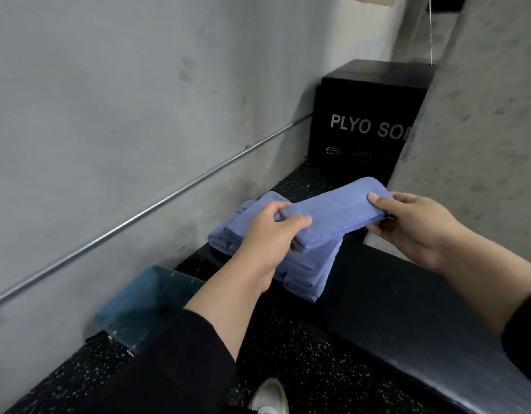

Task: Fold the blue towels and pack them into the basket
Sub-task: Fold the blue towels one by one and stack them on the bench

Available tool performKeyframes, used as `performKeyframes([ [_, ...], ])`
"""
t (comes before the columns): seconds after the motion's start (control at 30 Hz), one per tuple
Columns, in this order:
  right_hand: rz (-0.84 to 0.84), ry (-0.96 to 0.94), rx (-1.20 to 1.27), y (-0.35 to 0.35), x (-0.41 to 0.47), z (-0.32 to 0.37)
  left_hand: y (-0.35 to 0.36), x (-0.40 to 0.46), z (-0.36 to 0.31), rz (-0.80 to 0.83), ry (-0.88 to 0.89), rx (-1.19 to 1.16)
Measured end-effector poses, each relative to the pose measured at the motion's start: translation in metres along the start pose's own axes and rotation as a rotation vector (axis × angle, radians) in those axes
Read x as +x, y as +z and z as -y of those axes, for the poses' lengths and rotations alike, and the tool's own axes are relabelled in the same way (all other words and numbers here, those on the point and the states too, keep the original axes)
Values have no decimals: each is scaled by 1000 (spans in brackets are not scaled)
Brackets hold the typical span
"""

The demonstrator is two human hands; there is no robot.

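1. We see a folded blue towel [333, 215] held in the air between both hands, lying as a long, narrow bundle that rises from lower left to upper right.
2. Our left hand [267, 237] grips the towel's near end: the thumb lies curled over the top and the fingers wrap underneath.
3. Our right hand [419, 225] pinches the far end, thumb on the upper face and fingers below the edge.
4. Beneath the held towel we see a stack [306, 273] of folded blue towels resting on a dark bench [407, 297]; a second pile [234, 231] lies just beside it, toward the wall [109, 100].
5. The held towel hangs over the stack, and we cannot tell whether it touches the top layer.
6. A blue basket [144, 303] with translucent walls stands on the speckled black floor [291, 351], left of the bench and against the wall. What it holds we cannot make out.
7. A black box [366, 115] stands at the far end of the floor strip. Its white lettering reads "PLYO SO", with the rest hidden by a grey pillar [479, 100]; small box outlines are printed under the words.
8. A metal pipe [138, 216] runs slantwise along the wall.
9. A white shoe [270, 395] shows at the bottom edge, and black sleeves cover both forearms.
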State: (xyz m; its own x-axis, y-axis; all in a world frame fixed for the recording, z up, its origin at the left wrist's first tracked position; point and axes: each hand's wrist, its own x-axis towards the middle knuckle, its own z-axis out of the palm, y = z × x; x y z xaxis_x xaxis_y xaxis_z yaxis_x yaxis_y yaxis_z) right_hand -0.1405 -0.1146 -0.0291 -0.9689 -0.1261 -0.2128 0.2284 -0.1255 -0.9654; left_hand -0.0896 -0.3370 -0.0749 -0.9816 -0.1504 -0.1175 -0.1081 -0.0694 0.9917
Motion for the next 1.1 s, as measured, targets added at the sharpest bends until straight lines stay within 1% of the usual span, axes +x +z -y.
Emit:
performKeyframes([
  [0.1,82,11,-58,37,32,7,-26,14,0,-135,15,-46],
  [0.17,120,20,-98,56,53,7,-41,22,0,-219,37,-27],
  [0.23,138,9,-140,77,75,4,-55,30,1,-296,49,8],
  [0.3,122,-16,-182,97,96,-1,-65,37,3,-349,29,7],
  [0.4,70,-46,-242,119,124,-10,-73,46,7,-410,0,25],
  [0.47,56,-56,-295,127,142,-18,-76,51,11,-434,12,108],
  [0.53,51,-72,-382,131,155,-26,-78,54,16,-456,22,218],
  [0.67,24,-113,-551,134,172,-42,-84,64,23,-511,-21,352],
  [0.77,-5,-159,-723,135,181,-51,-89,73,31,-545,-35,395],
  [0.87,-9,-254,-1032,133,181,-56,-91,79,44,-540,-72,432],
  [0.93,-34,-414,-1180,130,178,-61,-94,81,48,-583,-46,493],
  [0.97,-33,-532,-1215,128,177,-64,-96,81,47,-588,8,544],
  [1.03,11,-731,-1281,128,174,-68,-96,81,46,-520,141,664],
  [1.07,51,-763,-1323,128,173,-70,-94,82,47,-465,172,702],
  [1.1,91,-740,-1356,130,171,-71,-92,82,48,-413,156,719],
])
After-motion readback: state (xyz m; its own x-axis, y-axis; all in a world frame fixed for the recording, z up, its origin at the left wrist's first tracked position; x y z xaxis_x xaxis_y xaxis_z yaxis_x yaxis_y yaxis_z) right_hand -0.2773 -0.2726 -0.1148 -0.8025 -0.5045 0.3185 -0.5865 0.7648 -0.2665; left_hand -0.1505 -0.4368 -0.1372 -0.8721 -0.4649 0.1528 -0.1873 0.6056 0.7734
